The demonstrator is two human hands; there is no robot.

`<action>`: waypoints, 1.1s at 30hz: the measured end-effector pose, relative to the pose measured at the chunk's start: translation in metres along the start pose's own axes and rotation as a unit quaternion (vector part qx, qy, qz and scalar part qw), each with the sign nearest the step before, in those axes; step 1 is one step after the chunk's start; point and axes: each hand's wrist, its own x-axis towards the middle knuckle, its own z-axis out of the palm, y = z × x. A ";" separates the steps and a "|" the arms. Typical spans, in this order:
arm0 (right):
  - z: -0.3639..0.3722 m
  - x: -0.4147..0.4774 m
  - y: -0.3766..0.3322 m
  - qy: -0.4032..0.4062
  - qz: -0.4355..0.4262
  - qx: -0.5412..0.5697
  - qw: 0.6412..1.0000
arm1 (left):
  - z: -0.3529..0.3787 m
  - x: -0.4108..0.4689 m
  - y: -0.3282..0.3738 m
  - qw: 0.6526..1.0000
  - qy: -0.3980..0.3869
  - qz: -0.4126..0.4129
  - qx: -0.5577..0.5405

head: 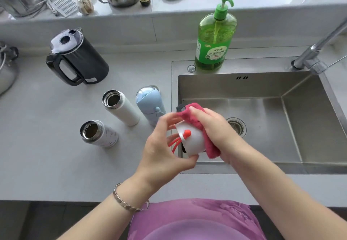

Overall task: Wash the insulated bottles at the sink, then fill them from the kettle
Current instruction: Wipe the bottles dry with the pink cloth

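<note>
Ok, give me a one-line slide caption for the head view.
Left hand holds a white bottle over the sink edge; right hand holds a pink cloth against it, kettle nearby.

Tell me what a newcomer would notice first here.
The hands at the sink's front left corner: the left hand grips a white bottle with red trim, the right hand wraps a pink cloth round it. Then the bright green soap bottle behind the sink, and the black kettle on the counter to its left.
</note>
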 end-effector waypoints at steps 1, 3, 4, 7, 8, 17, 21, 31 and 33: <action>0.000 -0.002 0.002 -0.003 -0.008 0.009 1.000 | 0.000 0.000 -0.001 1.000 0.004 -0.020 -0.019; 0.001 -0.011 0.011 0.002 -0.084 0.004 0.996 | 0.000 0.001 -0.003 0.996 0.012 -0.057 -0.068; 0.002 -0.016 0.016 0.006 -0.125 -0.022 0.992 | 0.000 0.002 -0.004 0.993 0.015 -0.070 -0.099; 0.002 -0.023 0.027 0.035 -0.161 -0.084 0.983 | 0.006 0.003 -0.005 0.986 0.019 -0.082 -0.141; 0.001 -0.021 0.026 0.050 -0.155 -0.082 0.983 | 0.009 0.001 -0.005 0.987 0.018 -0.076 -0.137; -0.005 -0.008 0.008 -0.022 0.034 0.046 0.998 | 0.006 0.004 -0.028 0.984 0.007 0.146 0.100; -0.007 -0.007 0.022 0.064 -0.065 0.024 0.996 | -0.005 0.016 0.000 0.985 -0.066 -0.117 -0.104; -0.012 -0.015 0.044 0.114 -0.170 -0.027 0.979 | -0.014 0.017 -0.001 0.899 -0.156 -0.330 -0.241; -0.014 -0.018 0.044 0.091 -0.168 -0.059 0.980 | -0.013 0.015 -0.005 0.903 -0.153 -0.327 -0.233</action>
